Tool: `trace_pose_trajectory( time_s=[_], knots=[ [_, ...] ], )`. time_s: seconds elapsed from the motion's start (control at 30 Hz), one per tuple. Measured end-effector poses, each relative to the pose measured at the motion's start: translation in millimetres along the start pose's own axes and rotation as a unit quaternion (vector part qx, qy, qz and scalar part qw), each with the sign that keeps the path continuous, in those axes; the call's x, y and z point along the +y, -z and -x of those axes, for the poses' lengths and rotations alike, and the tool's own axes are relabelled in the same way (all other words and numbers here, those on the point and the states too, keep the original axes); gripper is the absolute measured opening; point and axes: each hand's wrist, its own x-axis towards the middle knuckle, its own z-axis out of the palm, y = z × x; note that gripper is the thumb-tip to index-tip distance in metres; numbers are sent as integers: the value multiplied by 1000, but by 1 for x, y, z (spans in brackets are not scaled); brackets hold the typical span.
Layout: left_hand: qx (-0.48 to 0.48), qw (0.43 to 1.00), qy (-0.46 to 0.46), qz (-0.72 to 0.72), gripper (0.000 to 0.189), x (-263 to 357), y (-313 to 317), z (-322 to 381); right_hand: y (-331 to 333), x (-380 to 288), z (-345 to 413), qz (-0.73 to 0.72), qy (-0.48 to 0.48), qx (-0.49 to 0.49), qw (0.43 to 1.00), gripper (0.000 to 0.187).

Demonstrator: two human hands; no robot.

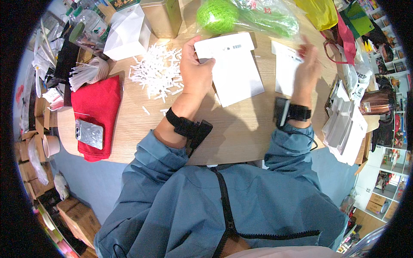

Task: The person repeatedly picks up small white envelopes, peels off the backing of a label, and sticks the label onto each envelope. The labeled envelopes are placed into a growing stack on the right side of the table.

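Note:
My left hand point(197, 69) grips the left edge of a white paper card or envelope point(238, 72) with a flap at its top, thumb on its face; it bears a printed code. At the right, my right hand point(307, 69) is blurred over the right edge of a second white card or envelope point(284, 69), also with a printed code; whether the fingers hold it is hidden. A pile of short white sticks or tubes point(158, 72) lies just left of my left hand. Both wrists wear black straps with devices.
A silver phone point(89, 133) lies on a folded red cloth point(96, 106) at the left. Behind stand a white box point(127, 32), a metal tin point(163, 17) and a plastic bag point(267, 16) beside green shredded filling point(217, 16). White folded papers point(343, 125) stack at the table's right edge.

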Motion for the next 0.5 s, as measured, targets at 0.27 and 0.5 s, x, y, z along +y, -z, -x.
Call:
trace_pose_trajectory(
  time_s=[0.27,0.5],
  knots=[
    [-17,998,-12,-53,58,2,0,2,-66,-20,43,-241,-155,-234,929,25],
    [9,998,-42,-46,56,-6,2,0,-64,-14,40,-414,-216,-245,850,23]
  ],
)
